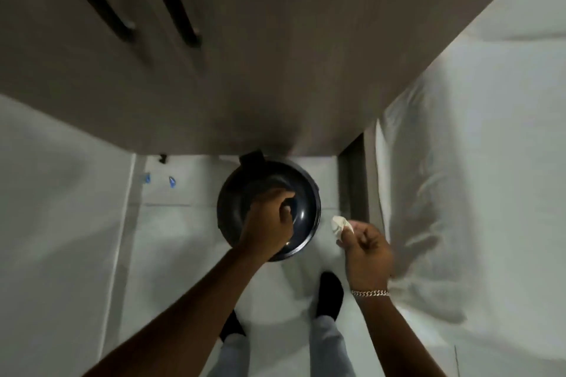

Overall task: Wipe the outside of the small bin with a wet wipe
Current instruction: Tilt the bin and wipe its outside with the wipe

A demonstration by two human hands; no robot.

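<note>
A small round black bin (306, 214) with a domed lid stands on the pale tiled floor, seen from straight above. My left hand (269, 220) rests on top of the lid with its fingers curled around the lid's raised centre. My right hand (366, 248) hovers just right of the bin, apart from it, pinching a crumpled white wet wipe (340, 225) between thumb and fingertips. A chain bracelet circles my right wrist.
A brown cabinet (245, 70) with two black bar handles stands directly behind the bin. A bed with a white sheet (474, 177) fills the right side. My two dark shoes (329, 294) stand just below the bin. Small blue scraps (172, 182) lie on the floor at left.
</note>
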